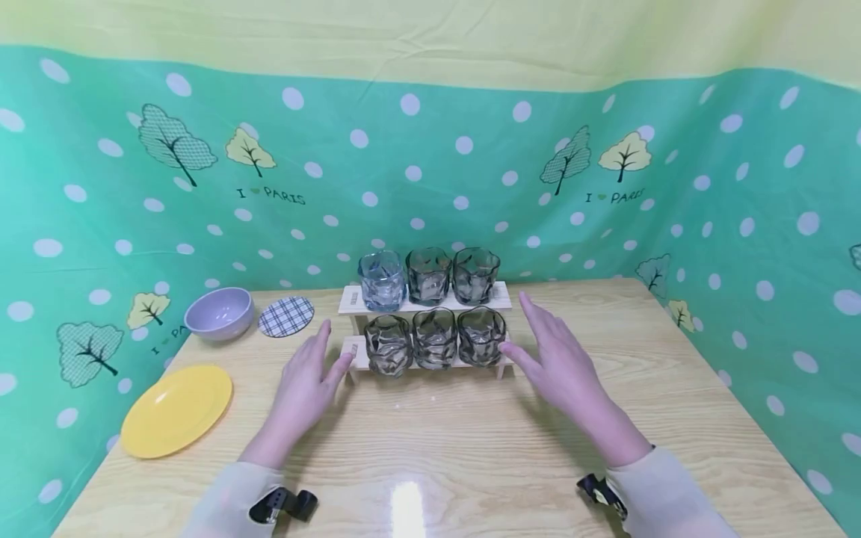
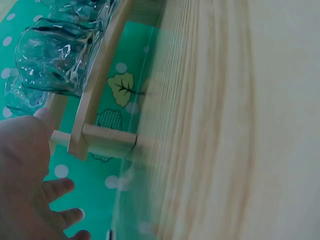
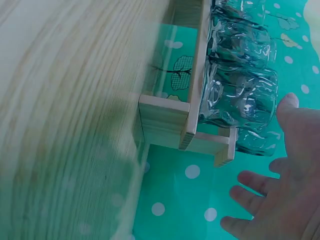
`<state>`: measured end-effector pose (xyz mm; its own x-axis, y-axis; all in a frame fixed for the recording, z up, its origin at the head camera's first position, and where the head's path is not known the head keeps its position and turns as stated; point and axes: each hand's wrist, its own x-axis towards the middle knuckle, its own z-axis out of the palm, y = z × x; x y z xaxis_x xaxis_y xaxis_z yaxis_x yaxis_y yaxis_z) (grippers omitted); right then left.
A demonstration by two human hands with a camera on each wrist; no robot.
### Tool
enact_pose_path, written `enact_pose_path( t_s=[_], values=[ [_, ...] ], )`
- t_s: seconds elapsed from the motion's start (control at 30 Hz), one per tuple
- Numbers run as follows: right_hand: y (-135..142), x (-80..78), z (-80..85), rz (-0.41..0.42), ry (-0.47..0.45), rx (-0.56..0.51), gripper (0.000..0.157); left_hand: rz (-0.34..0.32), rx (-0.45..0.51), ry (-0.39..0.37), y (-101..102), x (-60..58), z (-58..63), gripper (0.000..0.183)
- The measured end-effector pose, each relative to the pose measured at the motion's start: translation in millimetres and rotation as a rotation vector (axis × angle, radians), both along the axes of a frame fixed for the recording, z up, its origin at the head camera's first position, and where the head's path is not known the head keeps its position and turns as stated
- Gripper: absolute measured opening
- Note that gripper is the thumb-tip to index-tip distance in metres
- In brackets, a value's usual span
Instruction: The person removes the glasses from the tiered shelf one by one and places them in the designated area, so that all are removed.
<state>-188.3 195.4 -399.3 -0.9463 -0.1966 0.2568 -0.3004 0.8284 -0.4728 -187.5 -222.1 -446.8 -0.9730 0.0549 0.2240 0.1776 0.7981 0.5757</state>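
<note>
A two-step light wooden rack (image 1: 353, 299) stands at the back middle of the table. Its upper step bears a bluish glass (image 1: 383, 282) at the left and two smoky grey glasses (image 1: 476, 276) beside it. Three more smoky wavy-walled glasses (image 1: 434, 340) line the lower step. My left hand (image 1: 306, 381) is at the rack's left end, thumb toward the lower step and fingers spread. On the other side, my right hand (image 1: 558, 359) has its fingers extended, with the thumb tip close by the rightmost lower glass (image 3: 242, 97). Neither hand holds anything.
At the left lie a yellow plate (image 1: 176, 411) and a round checked coaster (image 1: 286, 317), with a purple bowl (image 1: 220, 314) near the back corner. A green dotted cloth (image 1: 417, 187) hangs behind and along both sides of the wooden table (image 1: 471, 456).
</note>
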Motion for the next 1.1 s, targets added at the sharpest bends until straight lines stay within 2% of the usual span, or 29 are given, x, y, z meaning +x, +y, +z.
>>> enact_pose_path(
  t_s=[0.33, 0.6, 0.77, 1.1],
  values=[
    [-7.1, -3.1, 1.8, 0.023, -0.097, -0.149, 0.089, -0.038, 0.114, -0.061, 4.9, -6.1, -9.9, 0.081],
    [-11.1, -1.6, 1.8, 0.031, -0.126, -0.180, 0.086, -0.085, 0.251, -0.103, 12.1, -9.1, -20.2, 0.079],
    [-13.8, -2.4, -1.9, 0.053, -0.126, -0.213, 0.087, -0.070, 0.274, -0.125, 10.3, -7.9, -25.4, 0.078],
    [-21.7, -7.8, -2.5, 0.118, -0.139, -0.259, 0.095, -0.075, 0.251, -0.103, 8.6, -12.9, -31.0, 0.074]
  ],
)
